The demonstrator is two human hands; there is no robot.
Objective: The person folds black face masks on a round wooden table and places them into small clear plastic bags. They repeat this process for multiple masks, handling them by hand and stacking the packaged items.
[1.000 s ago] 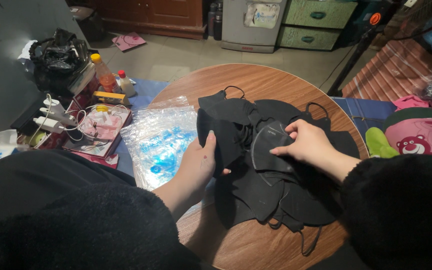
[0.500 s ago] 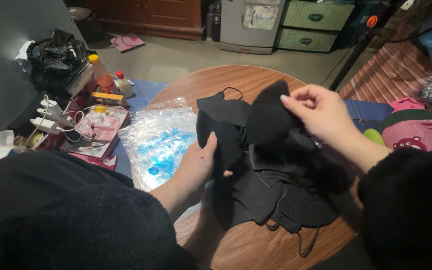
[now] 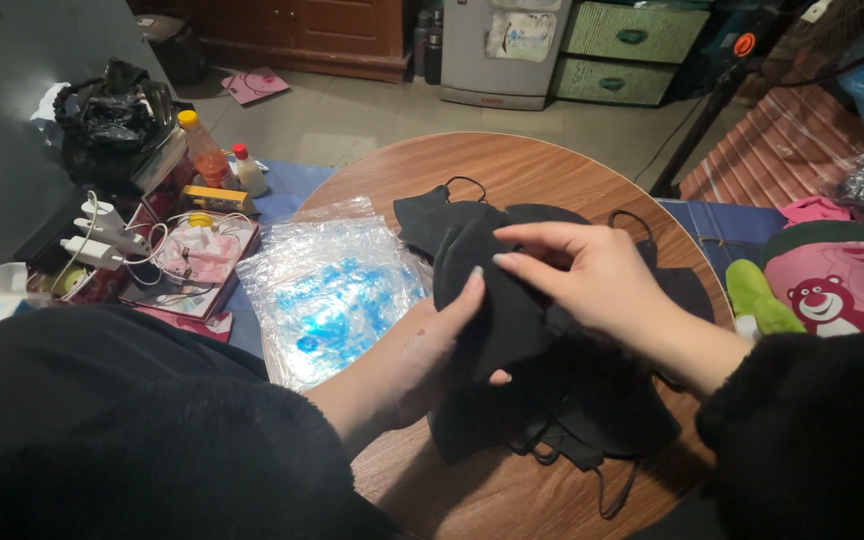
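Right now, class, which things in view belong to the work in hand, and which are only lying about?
In the work:
- left hand and right hand, both holding one black face mask
- pile of black masks under it
- round wooden table

Lying about:
- clear plastic bags
- orange bottle
- pink bear cushion
- white chargers

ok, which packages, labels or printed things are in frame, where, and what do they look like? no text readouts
Clear plastic bag: flat on the table's left edge, crinkled, blue print.
Orange bottle: upright on the floor at left, yellow cap.
Small white bottle: beside it, red cap.
Paper sheet: stuck on the grey cabinet at top, pale with a picture.
Pink bag: far right, bear-face print.
Black masks: in both hands, no label visible.
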